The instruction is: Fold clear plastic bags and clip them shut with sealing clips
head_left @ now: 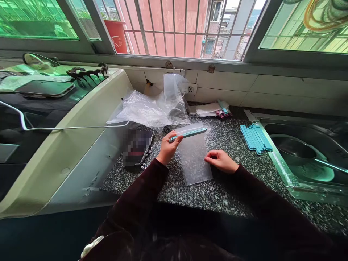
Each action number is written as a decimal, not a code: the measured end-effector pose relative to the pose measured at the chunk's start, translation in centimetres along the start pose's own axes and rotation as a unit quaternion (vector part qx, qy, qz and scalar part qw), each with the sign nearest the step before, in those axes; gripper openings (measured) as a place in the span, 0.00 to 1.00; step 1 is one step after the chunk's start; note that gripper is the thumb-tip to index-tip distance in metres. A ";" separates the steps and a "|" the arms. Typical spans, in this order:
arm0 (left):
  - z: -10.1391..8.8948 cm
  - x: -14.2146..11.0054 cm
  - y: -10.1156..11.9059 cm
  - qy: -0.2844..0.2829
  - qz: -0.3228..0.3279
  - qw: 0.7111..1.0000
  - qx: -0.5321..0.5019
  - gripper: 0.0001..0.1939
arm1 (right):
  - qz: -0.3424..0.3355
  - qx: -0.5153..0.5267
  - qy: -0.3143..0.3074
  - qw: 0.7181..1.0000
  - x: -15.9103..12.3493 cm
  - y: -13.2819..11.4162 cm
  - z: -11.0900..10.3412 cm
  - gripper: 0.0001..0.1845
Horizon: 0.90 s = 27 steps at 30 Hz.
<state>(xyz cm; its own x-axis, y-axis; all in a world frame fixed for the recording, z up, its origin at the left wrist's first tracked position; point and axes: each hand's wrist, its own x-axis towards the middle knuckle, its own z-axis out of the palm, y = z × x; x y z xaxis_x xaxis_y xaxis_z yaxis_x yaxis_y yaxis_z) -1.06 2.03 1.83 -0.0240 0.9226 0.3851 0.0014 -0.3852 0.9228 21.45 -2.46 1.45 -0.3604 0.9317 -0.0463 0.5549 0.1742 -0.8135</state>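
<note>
My left hand [167, 148] is closed around one end of a light-blue bag sealing strip [193, 133], thumb on its near side. The strip slants slightly up to the right, across the upper part of a clear plastic bag [195, 159]. That bag hangs flat below and shows a little above the strip. Whether the strip is clamped onto the bag, I cannot tell. My right hand [222, 161] has thumb and forefinger pinched together at the bag's right edge. To the right, several loose light-blue strips [255, 138] lie in a pile on the speckled counter [225, 188].
Crumpled clear plastic bags [146, 110] lie at the back left, near a wall socket [191, 89]. Flat packets [208, 109] with pink and blue strips rest by the wall. A phone [140, 145] lies left, beside a pale appliance [89, 112]. A sink [293, 192] holds a pan [292, 150].
</note>
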 end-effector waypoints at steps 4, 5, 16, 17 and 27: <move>0.0 -0.1 0.3 -0.006 0.004 1.000 0.007 0.20 | -0.002 -0.005 -0.003 1.000 0.0 0.1 0.1 0.13; 0.0 -0.1 0.3 -0.006 0.001 1.000 0.006 0.20 | -0.002 -0.006 -0.004 1.000 0.0 0.1 0.2 0.13; 0.3 0.1 -0.4 -0.004 -0.093 0.994 -0.056 0.22 | -0.055 -0.088 0.076 0.992 0.1 0.9 0.8 0.11; 0.3 0.0 -0.4 -0.005 -0.099 0.993 -0.060 0.22 | -0.067 -0.100 0.119 0.986 0.1 0.9 0.8 0.11; 1.2 -0.9 -0.3 -0.065 -0.117 0.991 -0.031 0.21 | -0.272 -0.366 0.341 0.822 0.8 1.5 -0.7 0.13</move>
<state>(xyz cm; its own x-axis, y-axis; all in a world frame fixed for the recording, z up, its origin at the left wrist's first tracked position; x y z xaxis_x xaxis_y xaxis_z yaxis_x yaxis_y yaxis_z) 0.13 1.37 1.27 0.1123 0.9802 0.1631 -0.0509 -0.1582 0.9861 22.53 -1.19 0.59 -0.3386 0.5711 0.7478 0.8434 0.5366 -0.0279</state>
